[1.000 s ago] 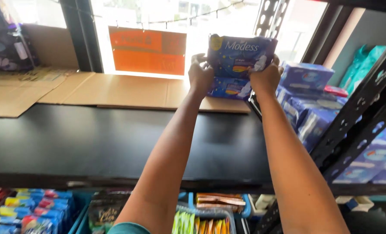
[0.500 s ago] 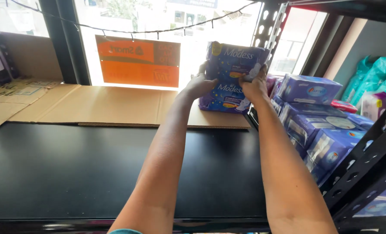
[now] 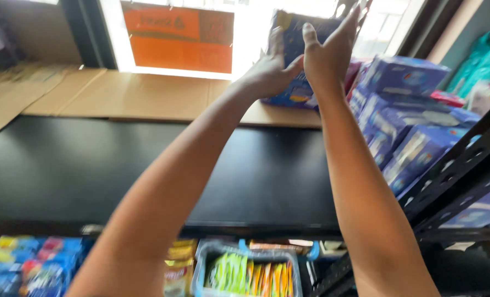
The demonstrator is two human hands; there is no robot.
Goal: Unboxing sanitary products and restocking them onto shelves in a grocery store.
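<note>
Left hand: the left hand [image 3: 270,71] is stretched up and far, fingers wrapped on the left side and lower edge of a blue soft pack [image 3: 297,55].
Right hand: the right hand [image 3: 327,52] presses flat on the pack's right face, fingers together and pointing up, thumb spread toward the other hand.
Pack: it stands nearly upright at the far end of the black shelf [image 3: 91,165], over the cardboard sheets [image 3: 124,96] that line the far edge, against the bright window; glare hides its top, so I cannot tell whether its base already touches the cardboard.
Neighbours: just right of it a row of similar blue packs [image 3: 404,115] leans along the right side of the shelf.
Backdrop: an orange sign [image 3: 176,38] hangs in the window to the left.
Below: on the near lower shelf, a clear tub of bright sachets [image 3: 248,272] and blurred small packets [image 3: 25,264].
Step in hand: by my judgement, setting the pack into place beside the row.
Next move calls for: seating the base flat and snug against the neighbours, then freeing both hands without tipping it.
</note>
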